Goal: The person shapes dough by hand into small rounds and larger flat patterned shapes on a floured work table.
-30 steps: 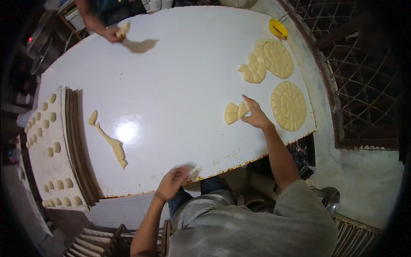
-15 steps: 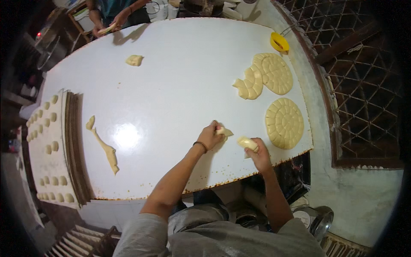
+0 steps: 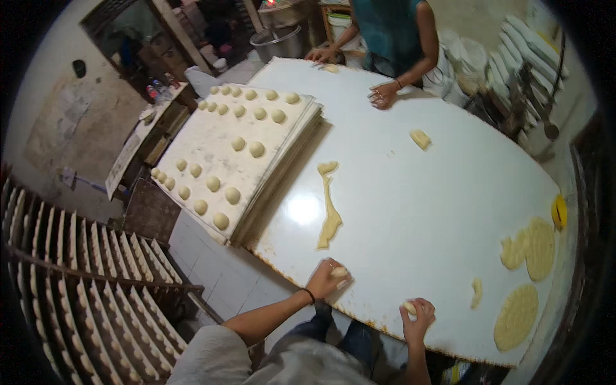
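Note:
My left hand (image 3: 326, 281) is closed around a small dough piece (image 3: 339, 272) over the table's near edge. To its right, my right hand (image 3: 419, 321) pinches another small piece of pale dough (image 3: 409, 308), also by the near edge. Beyond my left hand a long, thin dough strip (image 3: 329, 215) lies on the white table (image 3: 410, 218). A short dough strip (image 3: 476, 293) rests to the right of my right hand. Farther right are two flat, scored dough rounds (image 3: 516, 317) (image 3: 540, 249), the far one with a curved scored piece (image 3: 512, 251) against it.
A stack of boards (image 3: 212, 138) with several dough balls stands on the left. Across the table a person in teal (image 3: 394, 32) has both hands at the surface, one by some dough (image 3: 331, 68). A dough lump (image 3: 420, 139) and a yellow bowl (image 3: 559, 212) sit farther off; a loaded rack (image 3: 90, 289) stands lower left.
My view has swung left. My hands have moved apart, the left one toward the boards, both still with dough. A short dough strip now lies near the rounds. The other person's hands have come down to the table.

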`<state>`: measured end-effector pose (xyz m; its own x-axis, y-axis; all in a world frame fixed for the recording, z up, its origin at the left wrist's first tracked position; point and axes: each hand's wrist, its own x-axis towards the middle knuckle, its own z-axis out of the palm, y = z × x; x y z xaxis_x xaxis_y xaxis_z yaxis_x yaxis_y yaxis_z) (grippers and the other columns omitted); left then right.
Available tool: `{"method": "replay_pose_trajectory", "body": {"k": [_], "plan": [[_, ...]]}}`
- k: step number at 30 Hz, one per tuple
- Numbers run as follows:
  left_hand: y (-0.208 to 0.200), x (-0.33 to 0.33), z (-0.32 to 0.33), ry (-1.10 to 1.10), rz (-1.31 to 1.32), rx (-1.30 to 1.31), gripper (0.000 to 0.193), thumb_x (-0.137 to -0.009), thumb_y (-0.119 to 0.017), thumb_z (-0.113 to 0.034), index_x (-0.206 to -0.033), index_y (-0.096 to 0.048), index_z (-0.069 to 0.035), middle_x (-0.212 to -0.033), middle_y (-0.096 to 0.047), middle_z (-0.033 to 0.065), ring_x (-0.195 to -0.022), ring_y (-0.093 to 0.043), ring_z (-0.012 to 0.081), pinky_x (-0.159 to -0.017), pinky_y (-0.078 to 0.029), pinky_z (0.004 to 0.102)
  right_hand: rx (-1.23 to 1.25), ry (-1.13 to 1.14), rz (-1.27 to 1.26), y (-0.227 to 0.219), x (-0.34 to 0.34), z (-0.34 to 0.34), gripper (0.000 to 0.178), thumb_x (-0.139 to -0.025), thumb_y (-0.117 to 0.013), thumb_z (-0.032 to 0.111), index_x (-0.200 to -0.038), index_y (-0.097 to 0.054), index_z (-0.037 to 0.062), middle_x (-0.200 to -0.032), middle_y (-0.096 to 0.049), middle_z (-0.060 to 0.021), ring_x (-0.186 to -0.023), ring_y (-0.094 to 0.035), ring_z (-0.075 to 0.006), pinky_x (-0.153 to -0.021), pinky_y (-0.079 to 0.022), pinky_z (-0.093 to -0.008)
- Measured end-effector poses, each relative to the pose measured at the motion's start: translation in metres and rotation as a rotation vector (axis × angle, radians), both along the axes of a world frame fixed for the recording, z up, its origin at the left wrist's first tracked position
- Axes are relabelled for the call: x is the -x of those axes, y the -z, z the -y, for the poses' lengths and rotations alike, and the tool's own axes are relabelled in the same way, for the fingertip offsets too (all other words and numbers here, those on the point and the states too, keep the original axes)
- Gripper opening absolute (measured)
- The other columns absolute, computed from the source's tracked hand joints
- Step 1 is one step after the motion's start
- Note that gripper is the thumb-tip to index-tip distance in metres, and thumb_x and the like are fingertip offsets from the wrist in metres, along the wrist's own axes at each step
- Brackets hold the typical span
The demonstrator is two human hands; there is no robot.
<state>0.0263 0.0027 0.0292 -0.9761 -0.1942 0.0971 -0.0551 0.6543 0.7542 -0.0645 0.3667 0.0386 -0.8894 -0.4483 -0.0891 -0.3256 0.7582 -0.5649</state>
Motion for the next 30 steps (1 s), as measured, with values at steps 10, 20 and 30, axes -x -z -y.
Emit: {"method": "replay_pose_trajectory", "body": {"k": [10, 20, 30], "plan": [[0.022, -0.035, 0.063, 0.576, -0.005, 0.130, 0.040, -0.102, -0.064, -0.021, -0.136, -0.064, -0.001, -0.146, -0.060, 0.0152, -0.143, -0.052, 0.0313, -0.120, -0.044, 0.0441, 0.183, -0.066, -0.004, 0.048, -0.064, 0.024, 0.042, -0.104, -0.058, 0.011, -0.144, -0.061, -0.0031, -0.146, -0.049, -0.0277, -0.142, -0.045, -0.0416, -0.122, -0.036, -0.0529], [0.047, -0.025, 0.067, 0.580, -0.148, 0.079, 0.022, -0.103, -0.067, -0.017, -0.120, -0.076, -0.008, -0.130, -0.070, 0.0138, -0.131, -0.063, 0.0292, -0.115, -0.050, 0.0438, 0.079, 0.030, -0.132, 0.019, -0.051, 0.035, 0.042, -0.102, -0.063, 0.004, -0.141, -0.055, -0.0083, -0.146, -0.055, -0.0215, -0.135, -0.054, -0.0409, -0.114, -0.046, -0.0469], [0.004, 0.014, 0.038, 0.563, -0.137, 0.096, 0.023, -0.095, -0.072, -0.012, -0.117, -0.075, -0.007, -0.127, -0.072, 0.0111, -0.127, -0.065, 0.0296, -0.108, -0.054, 0.0408, 0.089, 0.082, -0.160, 0.030, -0.040, 0.001, 0.037, -0.100, -0.072, 0.014, -0.134, -0.067, 0.0014, -0.139, -0.064, -0.0160, -0.136, -0.056, -0.0365, -0.110, -0.050, -0.0466]]}}
